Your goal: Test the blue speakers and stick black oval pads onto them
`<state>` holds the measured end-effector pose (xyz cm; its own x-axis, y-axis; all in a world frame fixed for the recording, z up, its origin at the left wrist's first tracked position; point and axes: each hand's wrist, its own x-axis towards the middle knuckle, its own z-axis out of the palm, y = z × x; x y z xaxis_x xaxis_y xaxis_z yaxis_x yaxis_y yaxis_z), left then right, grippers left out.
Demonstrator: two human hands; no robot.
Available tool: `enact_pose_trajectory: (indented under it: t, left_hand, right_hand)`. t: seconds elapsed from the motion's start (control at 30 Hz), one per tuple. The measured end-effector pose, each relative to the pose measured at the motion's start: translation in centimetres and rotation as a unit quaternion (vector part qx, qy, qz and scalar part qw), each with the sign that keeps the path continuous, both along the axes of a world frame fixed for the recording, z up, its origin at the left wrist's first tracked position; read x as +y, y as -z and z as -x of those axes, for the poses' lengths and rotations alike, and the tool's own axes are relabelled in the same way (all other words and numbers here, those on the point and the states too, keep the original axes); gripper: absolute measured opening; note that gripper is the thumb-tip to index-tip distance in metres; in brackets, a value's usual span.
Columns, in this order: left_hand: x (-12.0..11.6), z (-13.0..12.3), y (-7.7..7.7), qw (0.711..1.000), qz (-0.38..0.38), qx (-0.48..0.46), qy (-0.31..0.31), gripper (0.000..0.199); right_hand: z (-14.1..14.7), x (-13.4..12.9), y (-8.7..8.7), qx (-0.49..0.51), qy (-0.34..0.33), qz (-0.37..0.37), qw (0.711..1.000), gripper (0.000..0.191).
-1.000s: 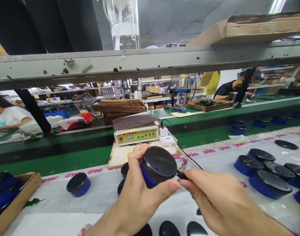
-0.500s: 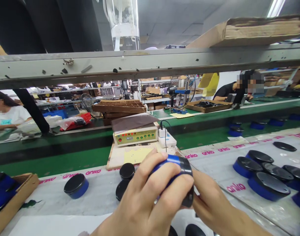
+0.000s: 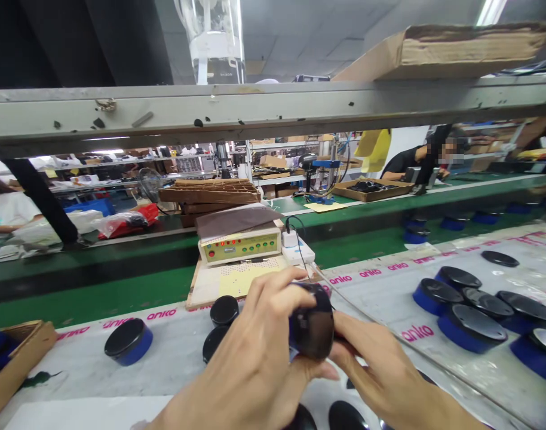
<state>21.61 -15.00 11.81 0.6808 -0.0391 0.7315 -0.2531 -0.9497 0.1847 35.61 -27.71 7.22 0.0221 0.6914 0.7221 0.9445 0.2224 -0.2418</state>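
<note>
My left hand is wrapped round a blue-and-black round part, its fingers over the top and its thumb beneath. The part is tilted, with its glossy black face toward the right. My right hand is closed against the part's right edge, and some of its fingertips are hidden. A similar part, black on top with a blue side, stands to the left on the covered bench. Beyond my left hand sits a small black round piece, with another black piece partly behind the hand.
Several blue-and-black parts cluster at the right. A cardboard box of blue pieces is at the left edge. A tester box with lights stands ahead beside a white plug adapter. A metal beam crosses overhead. A cable runs along the right.
The part has turned in my hands, so its black face now shows more than its blue side. My right hand's fingers have come further into view. The camera has shifted slightly.
</note>
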Motion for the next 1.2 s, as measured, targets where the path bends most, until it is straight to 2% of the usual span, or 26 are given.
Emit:
enact_pose_trajectory:
  t: [0.1,0.2,0.27,0.33,0.37,0.4,0.47,0.53,0.6,0.7,0.77,0.8,0.83,0.87,0.9,0.97,1.0,1.03,1.07,1.1,1.2]
  left_hand:
    - [0.6,-1.6,0.4,0.992,0.03,0.122,-0.015,0.071]
    - [2.1,-4.6,0.7,0.993,0.079,0.069,-0.058,0.06]
    - [3.3,-7.0,1.1,0.986,0.129,0.026,-0.099,0.052]
    - [4.2,-9.2,2.1,0.98,0.149,0.086,-0.101,0.053]
    - [4.3,-10.2,2.8,0.976,0.144,0.142,-0.086,0.054]
    - [4.3,-11.1,3.6,0.968,0.131,0.202,-0.066,0.055]
    - [4.0,-12.5,5.4,0.951,0.103,0.288,-0.038,0.056]
    - [3.6,-13.4,6.7,0.939,0.09,0.33,-0.03,0.058]
    - [3.5,-13.7,7.3,0.931,0.086,0.353,-0.027,0.064]
    - [3.3,-13.2,6.5,0.934,0.1,0.342,-0.015,0.069]
    - [2.7,-12.5,5.4,0.941,0.116,0.318,-0.001,0.054]
    - [2.3,-12.2,4.9,0.938,0.156,0.308,0.015,0.045]
    - [1.8,-11.8,4.3,0.926,0.229,0.3,0.033,0.042]
    - [1.3,-11.4,3.8,0.895,0.329,0.296,0.055,0.044]
    - [0.8,-11.1,3.4,0.842,0.44,0.3,0.083,0.05]
    - [0.2,-10.2,2.6,0.693,0.62,0.337,0.15,0.063]
    - [0.2,-9.7,2.3,0.626,0.666,0.363,0.181,0.067]
    - [0.3,-9.1,2.1,0.573,0.694,0.381,0.212,0.068]
    - [0.5,-8.3,1.9,0.533,0.714,0.385,0.24,0.066]
    - [0.8,-7.5,1.7,0.506,0.732,0.373,0.262,0.063]
    - [1.8,-4.9,1.4,0.457,0.774,0.298,0.321,0.058]
  right_hand:
    - [-1.2,-1.0,0.2,-0.092,0.022,0.006,0.996,0.016]
    - [-4.2,-3.4,-0.1,-0.177,0.126,-0.007,0.976,0.017]
    - [-7.3,-5.7,-0.6,-0.162,0.245,0.003,0.956,0.019]
    - [-11.0,-7.8,-0.9,-0.088,0.394,0.062,0.913,0.03]
    - [-12.8,-8.6,-1.0,-0.052,0.461,0.116,0.878,0.035]
    - [-14.5,-9.2,-0.9,-0.03,0.498,0.167,0.85,0.037]
    - [-17.3,-9.5,-0.3,-0.021,0.51,0.238,0.826,0.031]
    - [-19.3,-9.1,0.9,-0.028,0.482,0.272,0.832,0.02]
    - [-20.5,-8.5,2.1,-0.026,0.457,0.304,0.835,0.013]
    - [-20.9,-7.8,2.8,-0.006,0.42,0.333,0.844,0.02]
    - [-20.1,-7.1,2.1,0.014,0.384,0.338,0.859,0.023]
    - [-19.2,-6.6,1.4,0.022,0.361,0.337,0.869,0.023]
    - [-18.0,-6.1,0.6,0.035,0.329,0.331,0.884,0.023]
    - [-16.5,-5.4,-0.4,0.057,0.285,0.318,0.903,0.025]
    - [-14.8,-4.8,-1.4,0.079,0.233,0.302,0.921,0.028]
    - [-11.1,-3.6,-3.3,0.159,0.094,0.249,0.951,0.033]
    - [-9.3,-3.2,-4.2,0.173,0.052,0.234,0.955,0.033]
    - [-7.8,-2.9,-4.9,0.173,0.034,0.211,0.961,0.033]
    - [-6.5,-2.8,-5.5,0.16,0.032,0.191,0.968,0.031]
    - [-5.5,-2.8,-5.9,0.149,0.041,0.168,0.974,0.026]
    - [-3.5,-3.1,-6.5,0.136,0.045,0.112,0.983,0.021]
